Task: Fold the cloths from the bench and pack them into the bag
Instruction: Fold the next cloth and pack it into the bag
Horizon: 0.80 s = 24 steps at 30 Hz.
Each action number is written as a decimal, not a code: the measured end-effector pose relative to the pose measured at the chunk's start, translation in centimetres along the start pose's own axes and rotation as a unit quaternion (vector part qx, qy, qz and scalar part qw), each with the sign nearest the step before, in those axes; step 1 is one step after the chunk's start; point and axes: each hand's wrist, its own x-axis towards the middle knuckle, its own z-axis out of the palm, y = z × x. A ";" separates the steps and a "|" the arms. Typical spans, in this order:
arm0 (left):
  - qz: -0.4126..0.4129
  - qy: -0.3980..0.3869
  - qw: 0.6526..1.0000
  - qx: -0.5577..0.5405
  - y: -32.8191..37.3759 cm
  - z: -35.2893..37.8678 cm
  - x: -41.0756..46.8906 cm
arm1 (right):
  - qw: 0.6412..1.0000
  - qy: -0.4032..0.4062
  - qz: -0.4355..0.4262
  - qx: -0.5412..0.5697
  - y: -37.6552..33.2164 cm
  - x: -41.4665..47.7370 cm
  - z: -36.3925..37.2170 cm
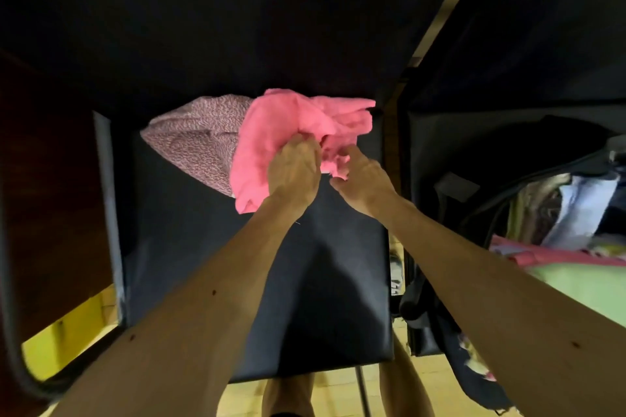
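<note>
Dark bench | pink cloth far end | left grip clutching it | right grip pinching its edge

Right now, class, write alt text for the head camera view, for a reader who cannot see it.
The left hand and right hand grip a crumpled pink cloth on a dark bench. A speckled cloth lies against its left side, and a dark bag holding other cloths sits to the right.
</note>
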 end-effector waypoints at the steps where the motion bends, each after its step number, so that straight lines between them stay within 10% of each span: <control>1: 0.004 -0.017 0.999 -0.031 0.3 -0.5 -0.6 | 0.999 0.012 0.005 0.033 0.0 -0.6 -0.4; 8: -0.011 -0.043 0.971 -0.235 2.8 -5.4 -6.6 | 0.956 -0.001 -0.014 0.292 -1.0 -5.8 -3.3; 24: 0.037 0.155 0.942 -0.297 18.5 -30.6 -26.9 | 0.936 -0.016 -0.339 0.092 -10.1 -32.0 -24.1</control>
